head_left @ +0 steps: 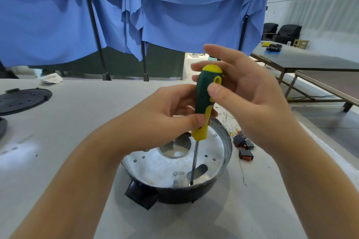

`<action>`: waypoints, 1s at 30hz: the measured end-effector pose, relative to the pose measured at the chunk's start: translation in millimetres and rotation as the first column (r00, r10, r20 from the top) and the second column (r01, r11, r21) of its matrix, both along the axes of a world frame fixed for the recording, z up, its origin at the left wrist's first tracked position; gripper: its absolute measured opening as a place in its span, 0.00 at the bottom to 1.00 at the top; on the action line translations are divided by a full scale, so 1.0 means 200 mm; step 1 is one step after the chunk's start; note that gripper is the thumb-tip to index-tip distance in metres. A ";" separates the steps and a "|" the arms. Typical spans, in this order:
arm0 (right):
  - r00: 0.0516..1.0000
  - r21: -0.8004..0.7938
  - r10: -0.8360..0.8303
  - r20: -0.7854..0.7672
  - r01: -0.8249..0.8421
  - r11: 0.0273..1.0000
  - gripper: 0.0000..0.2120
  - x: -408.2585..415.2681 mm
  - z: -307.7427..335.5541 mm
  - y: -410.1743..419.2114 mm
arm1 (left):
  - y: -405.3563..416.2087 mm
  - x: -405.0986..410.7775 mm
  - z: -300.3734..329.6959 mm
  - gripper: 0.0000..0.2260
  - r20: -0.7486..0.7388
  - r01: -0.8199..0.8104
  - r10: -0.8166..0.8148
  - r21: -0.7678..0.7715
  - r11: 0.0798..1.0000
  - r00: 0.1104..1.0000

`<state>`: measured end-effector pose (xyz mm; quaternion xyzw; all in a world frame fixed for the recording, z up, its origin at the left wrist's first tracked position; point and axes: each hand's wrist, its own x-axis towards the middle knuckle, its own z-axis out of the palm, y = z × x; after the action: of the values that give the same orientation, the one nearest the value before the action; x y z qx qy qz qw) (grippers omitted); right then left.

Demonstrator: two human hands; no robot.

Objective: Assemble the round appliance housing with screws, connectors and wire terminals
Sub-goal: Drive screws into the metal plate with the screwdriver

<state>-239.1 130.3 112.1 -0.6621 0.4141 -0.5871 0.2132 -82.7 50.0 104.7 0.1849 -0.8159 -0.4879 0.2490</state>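
The round housing (209,186), black outside with a silver metal plate inside, sits on the white table before me. A green and yellow screwdriver (204,103) stands upright, its tip down at the plate's near rim. My left hand (165,114) pinches the lower handle between thumb and fingers. My right hand (239,87) is around the upper handle with fingers spread, thumb and fingertips touching it. Several small screws (178,173) lie loose on the plate.
Black rocker switches (245,153) and thin wires with terminals (233,122) lie right of the housing. A black round cover (21,101) rests at the far left. Blue cloth hangs behind the table; other tables stand to the right.
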 end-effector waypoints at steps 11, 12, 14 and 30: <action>0.982 -0.042 -0.136 -0.129 0.131 0.990 0.16 0.03 -0.01 -0.01 | -0.01 -0.01 -0.01 0.20 -0.070 -0.108 0.104 -0.050 0.993 0.992; 0.990 -0.014 -0.099 -0.104 0.098 0.995 0.17 0.02 0.00 -0.01 | -0.02 -0.01 -0.01 0.22 -0.061 -0.095 0.094 -0.027 0.995 0.994; 0.993 0.002 -0.073 -0.089 0.073 0.997 0.17 0.01 0.00 -0.01 | -0.02 0.00 -0.01 0.22 -0.041 -0.048 0.049 0.020 0.999 0.998; 0.999 0.058 -0.033 0.025 0.031 0.998 0.11 0.00 -0.01 -0.01 | -0.01 0.02 0.01 0.19 -0.011 -0.063 0.062 -0.020 0.998 0.998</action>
<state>-239.5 127.5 110.2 -0.6411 0.4387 -0.5870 0.2282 -79.1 47.5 107.4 0.2054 -0.8134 -0.4725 0.2700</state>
